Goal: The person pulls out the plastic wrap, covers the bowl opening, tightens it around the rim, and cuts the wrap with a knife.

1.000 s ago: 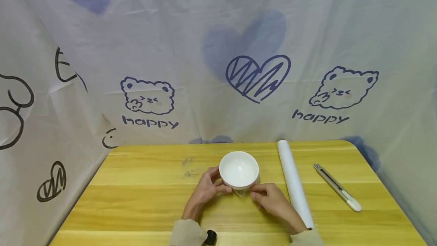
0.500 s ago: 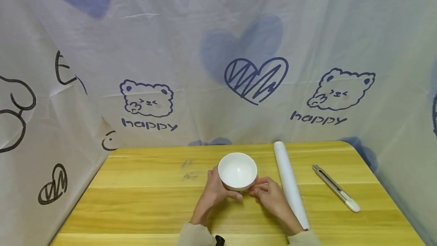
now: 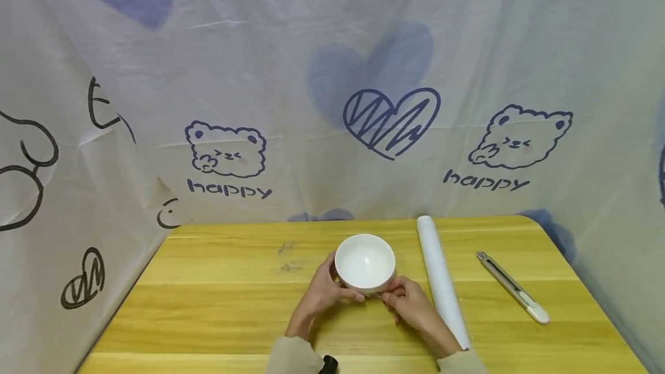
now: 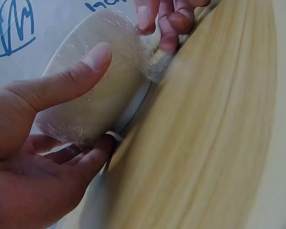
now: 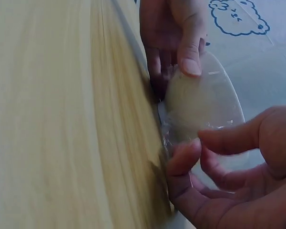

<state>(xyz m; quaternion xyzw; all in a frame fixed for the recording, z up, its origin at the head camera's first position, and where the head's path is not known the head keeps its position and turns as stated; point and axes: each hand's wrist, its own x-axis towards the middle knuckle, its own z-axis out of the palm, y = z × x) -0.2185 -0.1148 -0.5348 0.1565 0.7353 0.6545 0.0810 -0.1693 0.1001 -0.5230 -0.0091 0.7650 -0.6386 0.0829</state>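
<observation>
A white bowl (image 3: 365,261) stands close over the table, its hollow facing up. Clear plastic wrap (image 4: 126,28) covers its outer side and bunches near the foot. My left hand (image 3: 322,293) grips the bowl from the left, thumb across the near side and fingers reaching under towards the foot. On the other side, my right hand (image 3: 413,305) pinches a crumpled edge of the wrap between thumb and forefinger, as the right wrist view shows. The bowl's far side is hidden in both wrist views.
Right of the bowl lies a long white roll (image 3: 441,281), alongside my right forearm. Farther right is a utility knife (image 3: 511,287) on the wooden table (image 3: 208,305). A printed cloth (image 3: 301,131) hangs behind the table and at its sides.
My left thumb has moved right along the bowl's near side. The right hand has stayed at the bowl's lower right, its fingers shifting on the wrap. The loose wrap below the bowl shows less.
</observation>
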